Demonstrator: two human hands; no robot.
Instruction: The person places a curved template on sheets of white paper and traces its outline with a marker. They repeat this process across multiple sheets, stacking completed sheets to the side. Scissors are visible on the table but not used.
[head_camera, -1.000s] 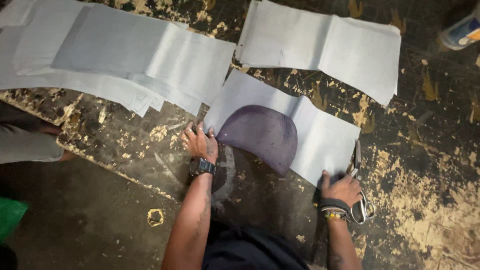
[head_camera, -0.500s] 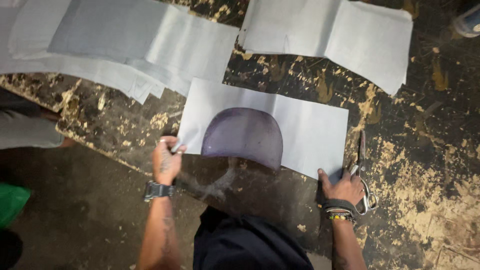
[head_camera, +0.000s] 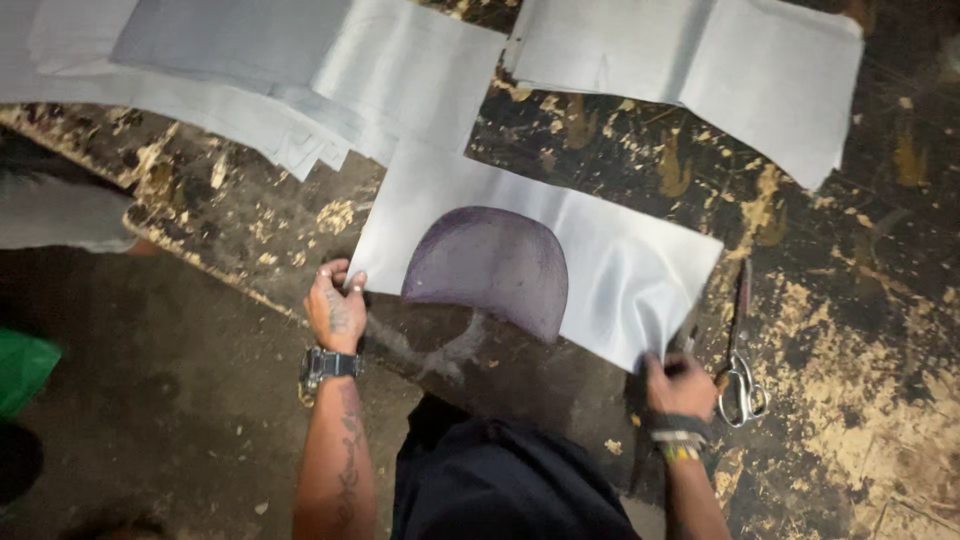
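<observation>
A pale grey rectangular sheet (head_camera: 620, 260) lies on a worn dark worktable (head_camera: 620, 150). On it rests a dark purple dome-shaped piece (head_camera: 490, 265). My left hand (head_camera: 335, 305), with a wristwatch, pinches the sheet's near left corner. My right hand (head_camera: 675, 385), with wristbands, grips the sheet's near right corner, which curls up a little.
Several more pale sheets lie overlapped at the back left (head_camera: 300, 70) and one wide sheet at the back right (head_camera: 700, 70). Scissors (head_camera: 740, 350) lie on the table just right of my right hand. A green object (head_camera: 20, 370) sits on the floor at left.
The sheet with the dome piece has been turned and pulled flat toward me. My left hand moved from the dome's edge to the sheet's left corner; my right hand took the right corner.
</observation>
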